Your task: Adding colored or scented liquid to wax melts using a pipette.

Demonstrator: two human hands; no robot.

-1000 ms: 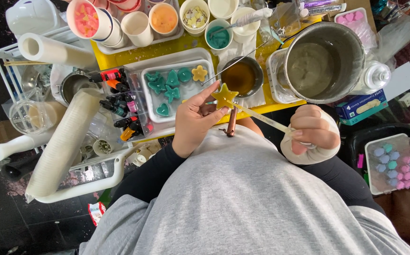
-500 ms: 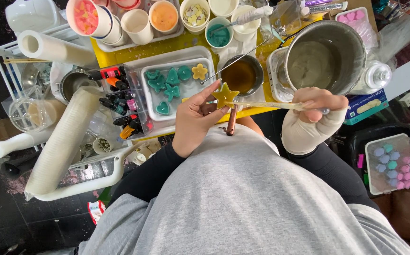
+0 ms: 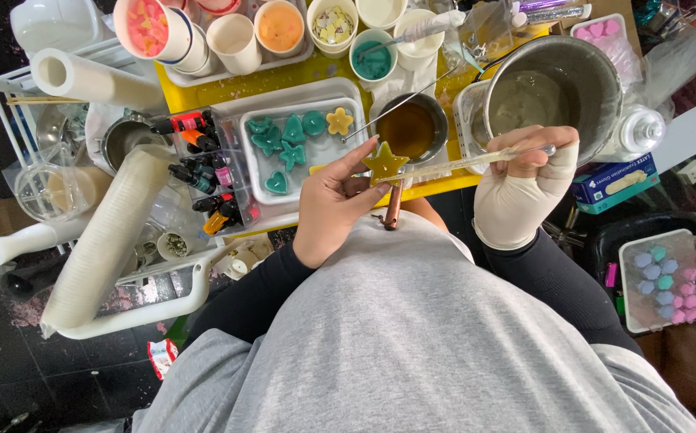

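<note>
Toward the left of the yellow worktop (image 3: 316, 70), a clear tray (image 3: 300, 180) already carrying several finished shapes: teal pieces (image 3: 282, 138) and one pale yellow flower (image 3: 338, 121), lying apart from one another, with bare room left in the tray. Judging from that, a good part of the batch done, the present piece not yet set down among them. Nearer the middle, left hand (image 3: 333, 207) bare, fingers curled and closed around a yellow star (image 3: 385, 163), held up just above the chest and clear of the tray. Beside it, a small metal bowl of brown liquid (image 3: 409, 128) with a thin rod leaning in it. Further right, right hand (image 3: 524, 188) in a pale glove, fingers folded shut around a long clear pipette (image 3: 460, 163), its tip reaching across to touch or nearly touch the star; actual contact hard to tell. Behind that hand, a large metal pot (image 3: 556, 84) with pale contents. At far right, a box of pastel pieces (image 3: 665, 277) on a dark surface.
</note>
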